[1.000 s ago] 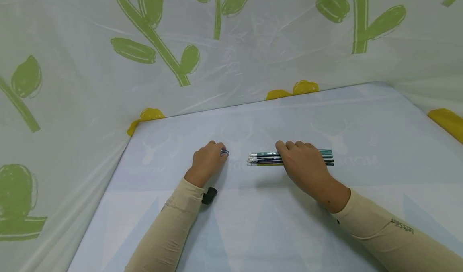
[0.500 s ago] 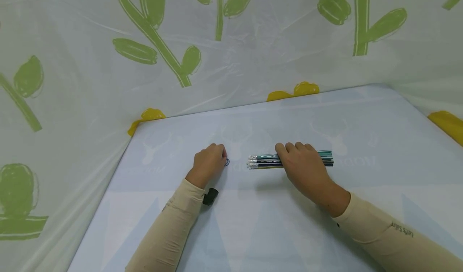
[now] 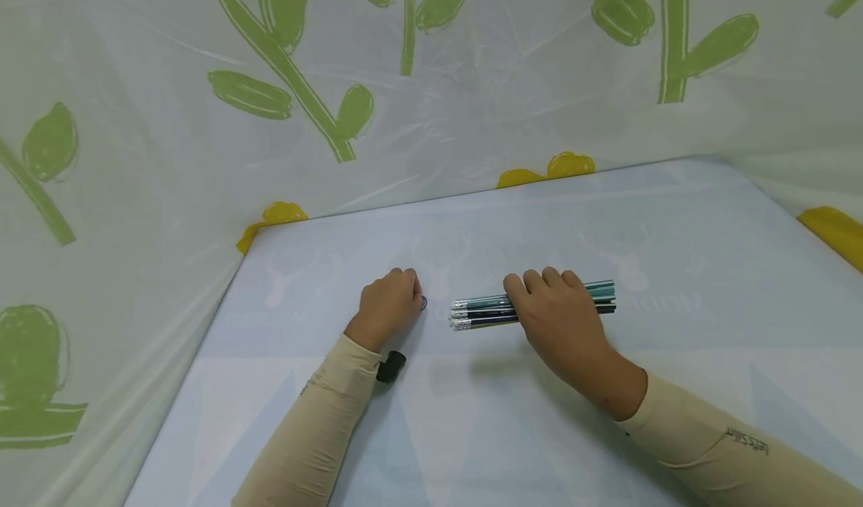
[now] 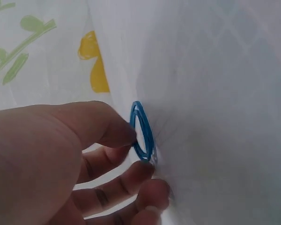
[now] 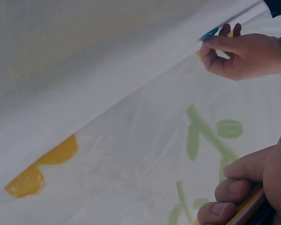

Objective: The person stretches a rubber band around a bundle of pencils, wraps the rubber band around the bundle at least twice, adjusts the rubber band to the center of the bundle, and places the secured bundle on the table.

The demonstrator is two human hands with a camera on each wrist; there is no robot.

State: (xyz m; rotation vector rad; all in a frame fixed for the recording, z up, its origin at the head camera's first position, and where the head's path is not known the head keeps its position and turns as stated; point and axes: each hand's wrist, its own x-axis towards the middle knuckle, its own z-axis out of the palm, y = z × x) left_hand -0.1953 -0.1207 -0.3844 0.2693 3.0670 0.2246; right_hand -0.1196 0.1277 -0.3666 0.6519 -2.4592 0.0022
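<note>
In the head view my right hand [image 3: 562, 320] grips a bundle of pencils [image 3: 482, 312] in teal, dark and yellow, held above the table. Their eraser ends point left, and the fingers hide the middle of the bundle. My left hand [image 3: 387, 305] is low over the table to the left of the pencils, a short gap from the eraser ends. Between its thumb and fingertips it pinches a blue looped rubber band [image 4: 141, 131], seen nearly edge-on in the left wrist view. The right wrist view shows the same blue rubber band [image 5: 210, 34] at the left fingertips.
A pale printed cloth covers the table [image 3: 499, 417]. Behind it hangs a white curtain [image 3: 506, 80] with green leaves and yellow shapes. A black wrist device [image 3: 391, 366] sits at the left cuff.
The left hand has lowered slightly, and less of the rubber band shows. The right hand has moved a little left with the pencils, whose eraser ends now dip lower in view.
</note>
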